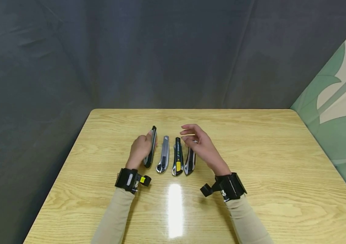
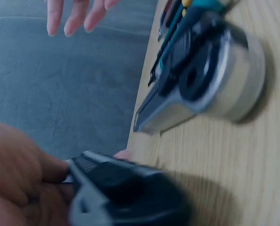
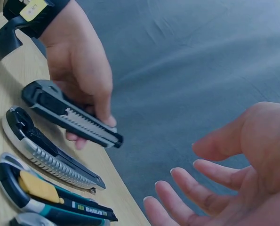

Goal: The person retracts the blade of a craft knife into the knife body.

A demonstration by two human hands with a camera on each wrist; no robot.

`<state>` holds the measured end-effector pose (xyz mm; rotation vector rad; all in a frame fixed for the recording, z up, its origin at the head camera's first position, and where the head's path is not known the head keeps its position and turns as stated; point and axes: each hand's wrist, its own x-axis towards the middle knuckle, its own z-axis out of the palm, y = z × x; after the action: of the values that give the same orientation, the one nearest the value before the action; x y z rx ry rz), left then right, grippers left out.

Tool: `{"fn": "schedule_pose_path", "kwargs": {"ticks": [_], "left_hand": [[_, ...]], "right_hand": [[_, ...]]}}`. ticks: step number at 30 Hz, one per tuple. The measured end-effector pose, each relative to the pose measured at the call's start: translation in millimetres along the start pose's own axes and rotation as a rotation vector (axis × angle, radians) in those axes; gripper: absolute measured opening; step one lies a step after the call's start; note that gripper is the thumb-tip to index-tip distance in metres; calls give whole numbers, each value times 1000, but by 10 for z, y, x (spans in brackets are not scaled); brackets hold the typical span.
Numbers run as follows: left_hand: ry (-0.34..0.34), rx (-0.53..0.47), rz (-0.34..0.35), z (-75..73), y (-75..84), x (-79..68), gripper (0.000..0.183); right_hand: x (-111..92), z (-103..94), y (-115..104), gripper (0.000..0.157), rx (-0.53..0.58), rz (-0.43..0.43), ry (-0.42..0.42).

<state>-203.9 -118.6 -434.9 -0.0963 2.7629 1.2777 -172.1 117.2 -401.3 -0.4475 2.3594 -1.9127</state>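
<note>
My left hand (image 1: 140, 148) grips a black and grey utility knife (image 1: 150, 154) at the left end of a row of knives; in the right wrist view this knife (image 3: 74, 114) is lifted off the table, pinched between thumb and fingers. Beside it lies a silver utility knife (image 1: 165, 156) with a dark slider. Further right is a black and teal utility knife (image 1: 177, 154) with a yellow slider. A dark utility knife with silver edges (image 1: 190, 162) lies last, its far end hidden by my right hand (image 1: 204, 146). That hand hovers with loosely bent fingers, holding nothing.
The knives lie on a light wood-grain table (image 1: 267, 149). A dark grey curtain (image 1: 173, 54) hangs behind and to the left of it. At the right is a green and cream patterned cloth (image 1: 343, 135). Light glares off the tabletop in front of the row.
</note>
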Motion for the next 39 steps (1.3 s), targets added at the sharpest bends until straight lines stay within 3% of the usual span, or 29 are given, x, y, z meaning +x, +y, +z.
{"fn": "schedule_pose_path", "kwargs": {"ticks": [6, 11, 19, 24, 28, 32, 39], "left_hand": [[-37, 178, 7, 5, -23, -47, 57], [-73, 242, 28, 16, 3, -88, 53], [-52, 314, 96, -15, -24, -73, 48], [-125, 295, 66, -90, -46, -68, 42], [-169, 267, 107, -171, -25, -84, 35], [-172, 270, 171, -206, -31, -87, 30], [-142, 222, 144, -217, -64, -89, 36]], "right_hand": [[-12, -40, 9, 37, -2, 16, 1], [-47, -86, -10, 40, 16, 24, 23], [-45, -92, -9, 42, 20, 3, -3], [-51, -82, -18, 43, 14, 1, -15], [-48, -88, -21, 44, 5, 5, -17], [-51, -88, -20, 44, 8, 7, -17], [-47, -100, 7, 45, 15, 19, 0]]}}
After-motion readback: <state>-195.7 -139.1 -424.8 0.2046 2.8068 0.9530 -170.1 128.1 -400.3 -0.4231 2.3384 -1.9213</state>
